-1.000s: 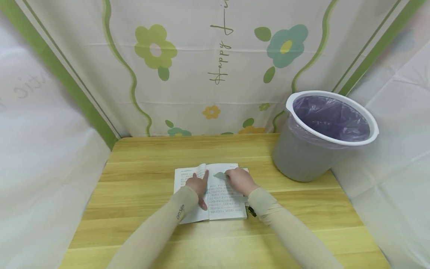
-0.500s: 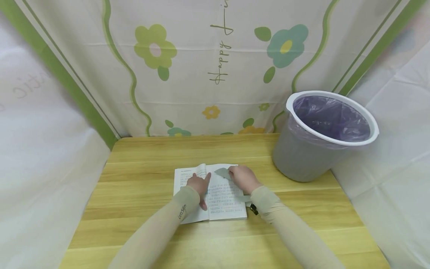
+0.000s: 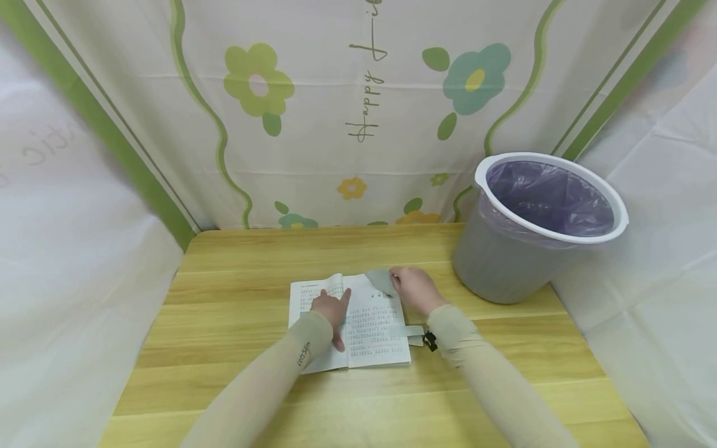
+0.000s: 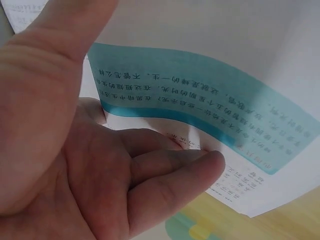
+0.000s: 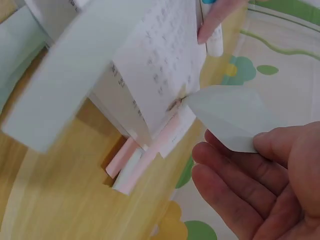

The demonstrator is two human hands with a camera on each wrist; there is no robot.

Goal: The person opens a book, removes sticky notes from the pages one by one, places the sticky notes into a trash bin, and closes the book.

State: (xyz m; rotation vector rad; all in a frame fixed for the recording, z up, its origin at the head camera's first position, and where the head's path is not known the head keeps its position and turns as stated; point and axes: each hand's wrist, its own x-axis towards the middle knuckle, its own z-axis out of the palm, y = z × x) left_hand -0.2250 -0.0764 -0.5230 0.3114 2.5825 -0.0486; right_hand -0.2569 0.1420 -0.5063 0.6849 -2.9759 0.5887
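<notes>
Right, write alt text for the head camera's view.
A person's right hand pinches a thin, pale green paper slip at the upper right of an open white printed book, while the left hand lies over its left page. The book is on a yellowish wooden table; to the right stands a round grey bin with a white rim and purple plastic liner.

Both arms [image 3: 260,387] reach forward, the left hand [image 3: 331,309] splayed, the right hand [image 3: 417,290] pinching between thumb [image 5: 282,145] and fingers [image 5: 230,189]

Yellow wooden desk [image 3: 252,249]: before white floral fabric curtain [image 3: 313,143].
Open white paper book [image 3: 375,345]: on desk.
Round grey plastic bin [image 3: 495,264]: on desk, behind book, rightward.
Pale-green paper strip [image 3: 413,331]: across book's right edge.
</notes>
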